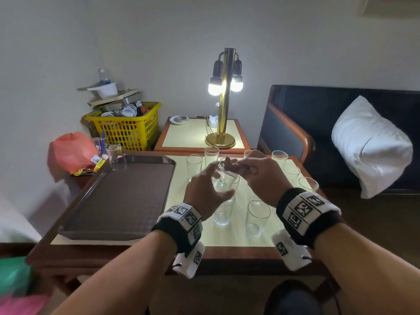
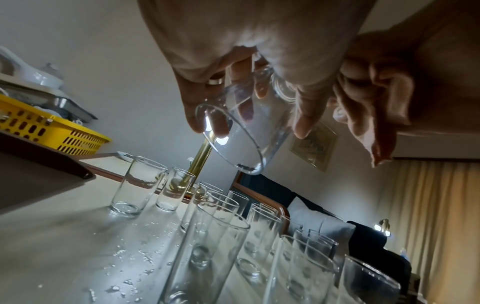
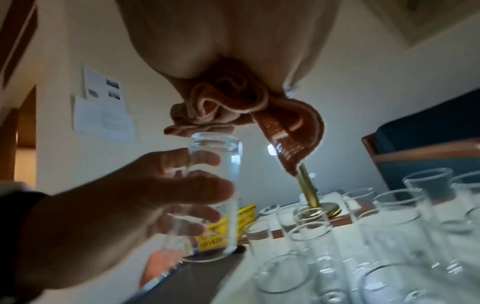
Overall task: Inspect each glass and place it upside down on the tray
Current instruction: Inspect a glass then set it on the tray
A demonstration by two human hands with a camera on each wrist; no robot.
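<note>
I see a cream-topped table (image 1: 227,237) with a wooden border, and on its left half a big brown tray (image 1: 118,201). One glass already stands upside down (image 1: 116,156) at the tray's far left corner. On the right half of the table a cluster of upright glasses (image 1: 256,218) stands just beside the tray's right edge, with water droplets (image 2: 130,265) scattered on the tabletop near them. Behind the table sit a brass lamp (image 1: 223,98) with two lit bulbs, a yellow basket (image 1: 127,126) full of odds and ends, and a pink bag (image 1: 70,152); a white pillow (image 1: 370,146) lies on the dark sofa to the right.

Above the cluster, my left hand (image 1: 204,192) holds the glass being checked (image 2: 241,121) in the air, fingers and thumb curled round its wall. It is tilted, base towards the right hand and open mouth down towards the table. My right hand (image 1: 261,176) is bunched round a brown cloth (image 3: 241,107), its fingers closed on the folds, and the cloth touches the base end of the held glass. A ring (image 2: 215,81) shows on one left finger.
</note>
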